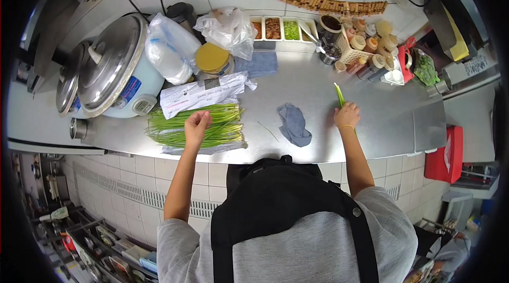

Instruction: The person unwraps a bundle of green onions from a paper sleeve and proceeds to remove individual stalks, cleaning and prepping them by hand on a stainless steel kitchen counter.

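Note:
My left hand is over a pile of green onions spread on paper at the left of the steel counter. Its fingers are curled in against the thumb, and nothing shows between them. Toward the right, my right hand grips a few green onions by the middle; their pale ends point away from me. Between the hands lie a crumpled blue-grey cloth and a single thin green strand. A printed paper sheet partly covers the pile's far side.
Two large lidded cookers stand at the left, beside plastic bags and a yellow-lidded jar. Along the back are topping containers, a folded blue cloth and a basket of squeeze bottles. Another person is at the lower right.

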Motion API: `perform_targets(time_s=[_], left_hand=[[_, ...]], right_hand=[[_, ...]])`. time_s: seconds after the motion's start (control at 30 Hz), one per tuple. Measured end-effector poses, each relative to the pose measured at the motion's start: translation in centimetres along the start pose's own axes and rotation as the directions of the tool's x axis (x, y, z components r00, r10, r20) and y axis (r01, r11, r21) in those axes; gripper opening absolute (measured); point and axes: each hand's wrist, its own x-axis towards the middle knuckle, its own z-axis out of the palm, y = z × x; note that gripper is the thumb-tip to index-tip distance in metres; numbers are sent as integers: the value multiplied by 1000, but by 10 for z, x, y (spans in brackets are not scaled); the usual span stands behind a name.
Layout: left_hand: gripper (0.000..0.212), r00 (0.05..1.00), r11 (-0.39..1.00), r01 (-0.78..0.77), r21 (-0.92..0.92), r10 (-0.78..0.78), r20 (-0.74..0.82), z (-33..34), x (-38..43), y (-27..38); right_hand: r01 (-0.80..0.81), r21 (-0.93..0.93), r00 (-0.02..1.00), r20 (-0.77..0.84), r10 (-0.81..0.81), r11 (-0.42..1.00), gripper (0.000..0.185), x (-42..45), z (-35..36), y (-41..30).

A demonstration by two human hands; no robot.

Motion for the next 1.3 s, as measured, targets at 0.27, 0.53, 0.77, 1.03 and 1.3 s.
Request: perform_targets(time_s=[0.27,0.53,0.77,1.03,1.3], left_hand=[[20,957,629,-238,740,23,288,-2,0,-5],[16,960,683,-197,703,-10,278,-4,4,-20],[11,950,978,-91,186,29,311,5,5,-1],[9,941,976,-170,135,119,317,77,-17,53],[10,934,929,-298,221,236,268,81,-19,48]], right_hand=[[792,461,585,-384,-714,401,62,-60,-21,-82],[529,748,741,-177,-648,401,34,-41,25,-108],[-767,589,556,415,-720,-253,47,-59,-39,-136],[-904,237,367,3,-930,-356,69,-111,-50,-187],[-804,532,486,328,-810,-266,36,-117,-61,-195]])
